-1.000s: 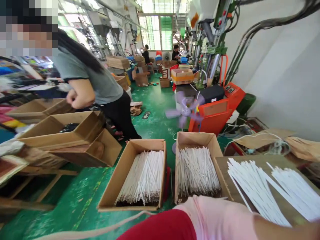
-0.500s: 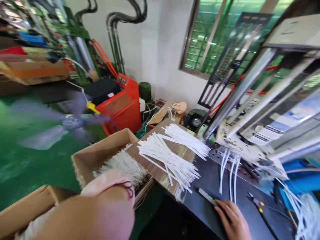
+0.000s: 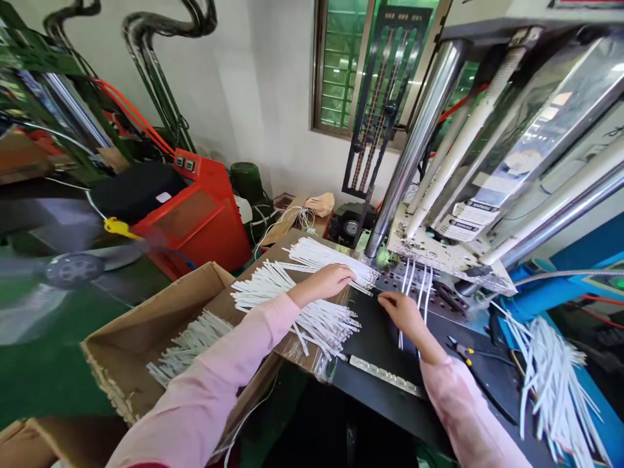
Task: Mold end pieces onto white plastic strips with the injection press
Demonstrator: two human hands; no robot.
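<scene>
My left hand (image 3: 332, 281) reaches over the farther bundle of thin white cables (image 3: 312, 253), its fingers bent together at the cable ends. A nearer bundle of white cables (image 3: 263, 289) lies beneath my left forearm. My right hand (image 3: 403, 315) is above the black table (image 3: 370, 331), thumb and forefinger pinched; whatever they hold is too small to make out. Close behind that hand, several white cables (image 3: 427, 296) hang out from the press (image 3: 453, 250). A notched metal bar (image 3: 385, 376) rests along the table's front edge, apart from both hands.
Pliers (image 3: 461, 351) lie at the right, before a heap of white cables (image 3: 556, 377). A cardboard box (image 3: 114, 338) holding more cables stands to the left. Beyond it are a spinning fan (image 3: 73, 270) and a red machine (image 3: 205, 214).
My right hand has let go of the metal bar and moved up toward the hanging cables. My left arm has swung forward from the lower left onto the farther bundle. The view has turned right.
</scene>
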